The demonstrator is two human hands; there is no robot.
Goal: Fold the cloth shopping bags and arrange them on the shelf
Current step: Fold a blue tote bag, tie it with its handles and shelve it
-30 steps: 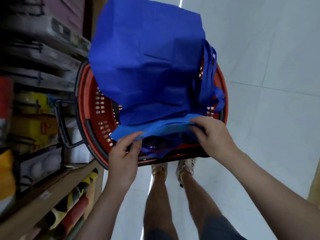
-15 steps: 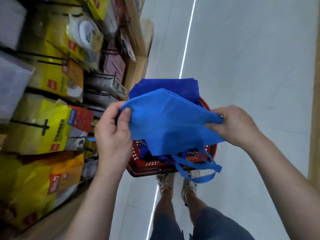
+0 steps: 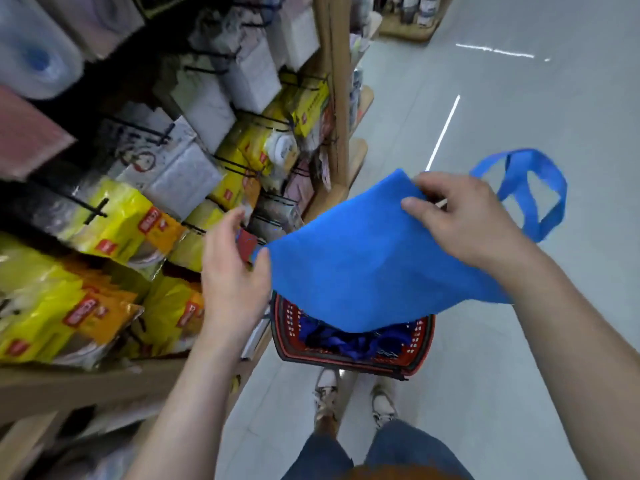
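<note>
A light blue cloth bag [image 3: 367, 265] is spread in the air above a red basket [image 3: 349, 358]. My left hand [image 3: 232, 278] pinches its left corner with the thumb on top. At the far edge my right hand [image 3: 464, 216] grips the bag, and the bag's handles [image 3: 530, 192] swing out to the right beyond that hand. Darker blue bags [image 3: 346, 337] lie crumpled inside the basket. The shelf [image 3: 86, 382] runs along the left, a wooden ledge under hanging goods.
Yellow packets [image 3: 114, 220] and grey-white packs [image 3: 180, 168] hang on hooks over the shelf, close to my left hand. A wooden upright [image 3: 336, 98] ends the shelving. Pale floor [image 3: 519, 341] stretches to the right. My feet [image 3: 353, 400] stand just behind the basket.
The bag has risen out of the basket and turned; its handles went from hanging below to flying out on the right. My view swung up toward the shelf.
</note>
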